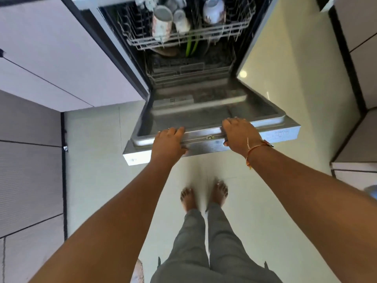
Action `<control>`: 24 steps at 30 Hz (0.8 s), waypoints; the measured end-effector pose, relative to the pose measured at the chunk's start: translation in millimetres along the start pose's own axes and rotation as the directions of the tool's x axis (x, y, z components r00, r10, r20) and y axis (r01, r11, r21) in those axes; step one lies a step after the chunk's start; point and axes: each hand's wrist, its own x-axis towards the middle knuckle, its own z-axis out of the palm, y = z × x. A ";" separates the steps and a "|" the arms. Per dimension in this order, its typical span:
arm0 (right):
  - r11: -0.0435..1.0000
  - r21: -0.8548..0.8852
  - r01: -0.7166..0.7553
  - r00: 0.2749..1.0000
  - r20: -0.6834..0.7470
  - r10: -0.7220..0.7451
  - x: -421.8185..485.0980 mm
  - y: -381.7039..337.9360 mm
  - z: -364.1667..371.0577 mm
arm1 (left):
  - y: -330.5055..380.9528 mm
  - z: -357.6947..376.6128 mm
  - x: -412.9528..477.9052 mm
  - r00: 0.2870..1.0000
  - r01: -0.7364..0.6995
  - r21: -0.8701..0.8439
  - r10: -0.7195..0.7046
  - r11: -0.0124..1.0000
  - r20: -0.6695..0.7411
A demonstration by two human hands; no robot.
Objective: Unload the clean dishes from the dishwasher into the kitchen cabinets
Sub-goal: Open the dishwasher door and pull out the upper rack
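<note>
The dishwasher door (206, 111) hangs partly lowered in front of me, its steel inner face up. My left hand (168, 142) grips the door's top edge left of the latch, fingers curled over the rim. My right hand (238, 135) grips the same edge to the right, with an orange thread on the wrist. Above, the upper rack (183, 40) holds a patterned mug (161, 25), a white cup (181, 20) and a white bowl (213, 10). Green utensils (191, 45) and a brown dish (165, 51) show in the lower rack (189, 71).
Pale cabinet fronts (51, 58) stand to the left of the dishwasher, and grey panels (28, 170) run down the left wall. More cabinets (359, 48) line the right side. My bare feet (204, 198) stand on the light tiled floor just below the door.
</note>
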 end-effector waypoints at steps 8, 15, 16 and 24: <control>0.999 0.014 -0.031 0.931 0.365 0.024 -18.1 3.6 125.2 | -2.9 102.4 -37.1 0.952 -0.001 -0.125 0.040 0.992 0.304; 0.997 -0.067 0.030 0.862 0.508 0.009 -5.6 6.9 217.2 | -8.0 192.9 -35.9 0.870 0.040 -0.164 0.046 0.986 0.490; 0.997 -0.067 0.028 0.850 0.526 0.012 -3.4 7.6 231.3 | -8.0 205.9 -34.3 0.852 0.048 -0.163 0.045 0.985 0.521; 0.996 -0.073 0.052 0.799 0.601 0.002 27.3 13.6 320.1 | -14.4 295.3 -13.3 0.795 0.079 -0.153 0.030 0.985 0.606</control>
